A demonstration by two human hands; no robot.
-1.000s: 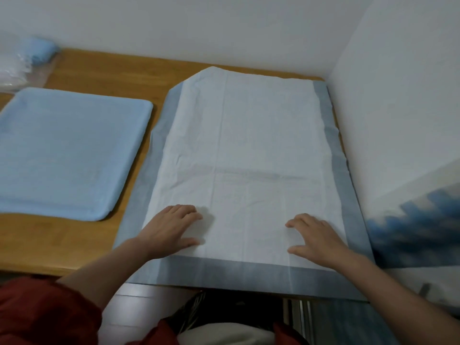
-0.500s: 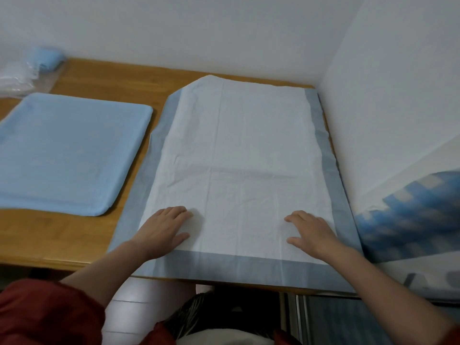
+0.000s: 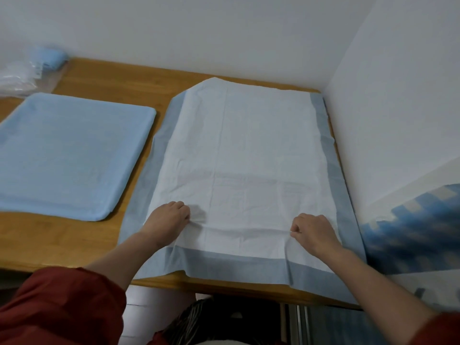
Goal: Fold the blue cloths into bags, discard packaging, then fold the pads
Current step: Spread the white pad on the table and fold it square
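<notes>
Left hand [image 3: 169,219] and right hand [image 3: 315,232] each pinch a bunch of the pad [image 3: 249,145] near its front edge, flat on the surface [image 3: 112,78]; uneven pull likely skews the fold.

Rust-red left sleeve [image 3: 62,307] loose, creased, bunched near elbow; sliver of same red right sleeve [image 3: 445,331] at frame corner; forearms bare; left hand [image 3: 167,220], right hand [image 3: 316,232] bare; dark striped garment [image 3: 189,322] at lap
</notes>
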